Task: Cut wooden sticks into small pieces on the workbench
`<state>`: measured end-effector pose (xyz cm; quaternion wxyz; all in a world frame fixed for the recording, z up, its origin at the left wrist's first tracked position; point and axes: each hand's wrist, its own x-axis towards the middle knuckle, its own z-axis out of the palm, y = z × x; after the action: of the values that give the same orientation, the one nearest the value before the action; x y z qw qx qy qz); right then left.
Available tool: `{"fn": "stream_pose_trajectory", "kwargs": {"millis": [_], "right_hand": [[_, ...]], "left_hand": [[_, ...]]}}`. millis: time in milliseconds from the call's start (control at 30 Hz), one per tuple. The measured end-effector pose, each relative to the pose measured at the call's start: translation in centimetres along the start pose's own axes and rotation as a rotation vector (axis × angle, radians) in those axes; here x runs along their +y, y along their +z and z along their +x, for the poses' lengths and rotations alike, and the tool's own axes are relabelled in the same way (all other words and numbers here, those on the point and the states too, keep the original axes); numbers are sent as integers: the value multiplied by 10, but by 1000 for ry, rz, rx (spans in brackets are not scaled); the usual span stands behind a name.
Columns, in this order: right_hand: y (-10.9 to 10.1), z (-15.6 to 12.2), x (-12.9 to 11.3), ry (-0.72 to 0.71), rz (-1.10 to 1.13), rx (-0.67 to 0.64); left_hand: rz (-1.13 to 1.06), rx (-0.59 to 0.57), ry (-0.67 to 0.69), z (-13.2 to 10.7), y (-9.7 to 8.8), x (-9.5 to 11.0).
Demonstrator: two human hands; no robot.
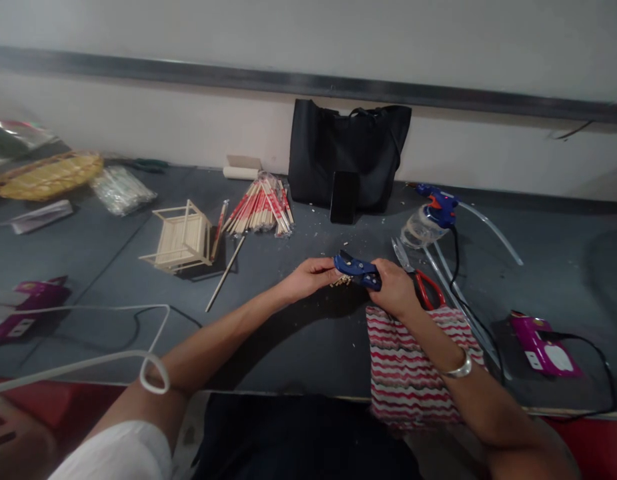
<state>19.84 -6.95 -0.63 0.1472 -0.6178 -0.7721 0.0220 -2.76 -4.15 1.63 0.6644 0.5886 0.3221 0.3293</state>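
Note:
My right hand (394, 288) is wrapped round a blue hand cutter (359, 267), whose head points left. At that head, my left hand (312, 277) is closed in a pinch; what its fingers hold is too small to make out. Just below the cutter lie several short cut bits of wooden stick (342, 281) on the dark table. Red-handled scissors (428, 288) rest beside my right hand, partly covered by a striped cloth (413, 373) under my right forearm.
A small wooden stick frame (181, 237), a loose stick (225, 275) and wrapped chopsticks (262, 208) lie to the left. A black bag (348, 143) with a phone (345, 197) against it stands behind. Rightward are a blue-topped jar (423, 227) and a purple box (543, 343).

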Motion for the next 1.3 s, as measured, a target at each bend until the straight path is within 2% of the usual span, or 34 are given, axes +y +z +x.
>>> {"fn": "stream_pose_trajectory", "kwargs": {"millis": [167, 500, 800, 967, 1100, 1300], "right_hand": [[-2, 0, -1, 0, -22, 11], [-10, -1, -7, 75, -29, -103], [-17, 1, -17, 152, -144, -233], [-16, 3, -18, 178, -182, -261], [-11, 2, -11, 146, -139, -207], [-2, 4, 5, 16, -15, 15]], "left_hand": [[29, 3, -12, 0, 0, 0], [35, -5, 33, -2, 1, 3], [-120, -168, -162, 3, -11, -2], [-170, -183, -173, 5, -17, -3], [-186, -200, -178, 5, -19, -5], [-227, -120, -102, 5, -19, -7]]}}
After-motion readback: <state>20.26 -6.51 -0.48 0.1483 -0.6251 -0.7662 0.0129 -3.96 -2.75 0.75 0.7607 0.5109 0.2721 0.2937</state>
